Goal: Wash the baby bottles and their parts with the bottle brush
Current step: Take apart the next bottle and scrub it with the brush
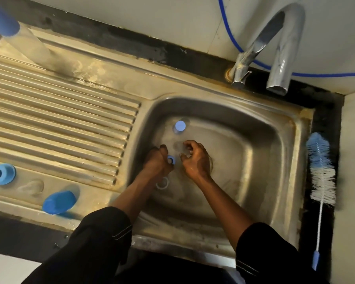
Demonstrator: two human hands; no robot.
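Down in the sink (254, 160), a blue collar ring (171, 160) is gripped by the left hand (157, 162), and something clear, probably a teat (180, 149), is pinched by the right hand (195, 160). The bottle brush (322, 173) is lying untouched at the bench's right edge. Wet parts could be fumbled, and the upended bottle (180, 126) beside them knocked over.

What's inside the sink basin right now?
Left hand holds a blue ring, right hand a clear part; a blue-topped clear piece stands beyond them. A clear ring lies partly covered by the left forearm.
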